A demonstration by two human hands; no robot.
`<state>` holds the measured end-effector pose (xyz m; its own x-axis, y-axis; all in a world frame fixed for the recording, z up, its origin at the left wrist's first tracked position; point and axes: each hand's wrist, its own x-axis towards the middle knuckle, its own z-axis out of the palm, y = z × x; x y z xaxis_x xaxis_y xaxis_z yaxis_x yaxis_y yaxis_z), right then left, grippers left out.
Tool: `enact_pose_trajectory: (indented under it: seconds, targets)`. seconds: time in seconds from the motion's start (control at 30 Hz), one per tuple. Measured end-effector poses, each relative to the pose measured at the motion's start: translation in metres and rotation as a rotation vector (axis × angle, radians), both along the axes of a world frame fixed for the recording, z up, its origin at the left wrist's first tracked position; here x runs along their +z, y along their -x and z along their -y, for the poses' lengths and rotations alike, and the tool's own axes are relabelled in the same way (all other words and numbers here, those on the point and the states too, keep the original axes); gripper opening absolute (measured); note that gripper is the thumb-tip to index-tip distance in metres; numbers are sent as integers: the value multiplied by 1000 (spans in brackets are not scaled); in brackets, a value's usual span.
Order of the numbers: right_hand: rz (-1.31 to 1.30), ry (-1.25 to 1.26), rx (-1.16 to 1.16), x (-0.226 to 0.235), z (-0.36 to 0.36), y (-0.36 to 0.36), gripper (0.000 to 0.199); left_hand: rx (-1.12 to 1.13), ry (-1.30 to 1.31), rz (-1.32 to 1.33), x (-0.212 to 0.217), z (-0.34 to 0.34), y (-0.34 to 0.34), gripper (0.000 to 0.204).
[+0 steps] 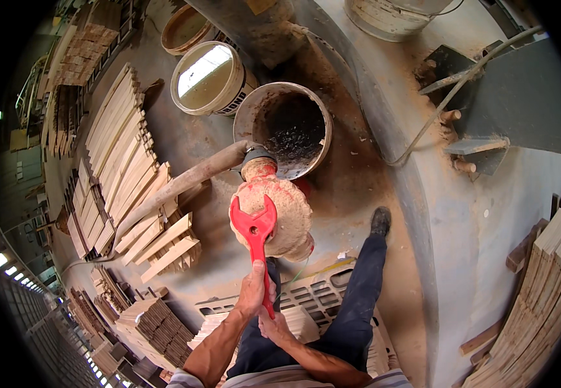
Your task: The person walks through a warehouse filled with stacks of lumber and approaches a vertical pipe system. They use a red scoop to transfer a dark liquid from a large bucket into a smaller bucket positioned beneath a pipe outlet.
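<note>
Both my hands grip the handle of a large red open-ended wrench (255, 227), its jaws pointing away from me. My left hand (252, 290) wraps the middle of the handle, and my right hand (276, 326) closes round its lower end. The jaws lie over a rounded, dust-caked body (290, 210) with red paint showing through in places. Whether they touch it, I cannot tell. A dark collar (258, 155) at its far end joins a thick dusty hose (183, 184) that runs off to the left. Its underside is hidden.
Beyond the caked body stands a bucket (327, 132) with dark residue inside. Two more buckets (177, 87) (163, 40) hold liquid. Stacked wooden strips (122, 142) lie left, more timber (539, 291) right. A cable (422, 139) hangs by a grey metal structure (539, 97). A slotted grating (316, 294) lies near my legs.
</note>
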<state>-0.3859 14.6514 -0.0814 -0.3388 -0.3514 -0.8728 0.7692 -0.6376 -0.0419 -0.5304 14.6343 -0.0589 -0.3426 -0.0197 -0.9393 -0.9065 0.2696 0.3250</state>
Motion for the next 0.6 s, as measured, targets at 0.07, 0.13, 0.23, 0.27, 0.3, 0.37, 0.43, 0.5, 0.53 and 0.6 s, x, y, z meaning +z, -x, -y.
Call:
enact_pose_trajectory:
  seconds: [0.07, 0.13, 0.23, 0.27, 0.3, 0.37, 0.43, 0.5, 0.53, 0.6]
  targets:
    - [9, 11, -6, 0, 0, 0, 43, 1, 0, 4, 0, 0, 0, 68]
    - [6, 13, -20, -1, 1, -1, 43, 6, 5, 10, 0, 0, 0, 68]
    - [3, 16, -38, -2, 3, -3, 43, 7, 2, 8, 3, -3, 2, 69]
    - [3, 17, -44, -2, 3, -3, 43, 15, -1, 13, 3, -2, 2, 68]
    - [2, 14, -40, -2, 3, -3, 43, 24, -6, 19, 3, -2, 2, 67]
    - [0, 7, -32, -2, 3, -2, 43, 33, -13, 26, 3, 0, 2, 66]
    - [-4, -9, -7, -2, 4, -2, 43, 34, -16, 27, 2, 1, 1, 66]
    - [-9, -19, 5, -3, 5, -3, 44, 33, -13, 28, 2, 0, 2, 66]
    - [-11, -22, 5, -4, 6, -3, 44, 31, -12, 29, 2, -1, 2, 66]
    - [-14, -24, 2, -3, 5, -3, 44, 32, -17, 30, 2, 1, 2, 66]
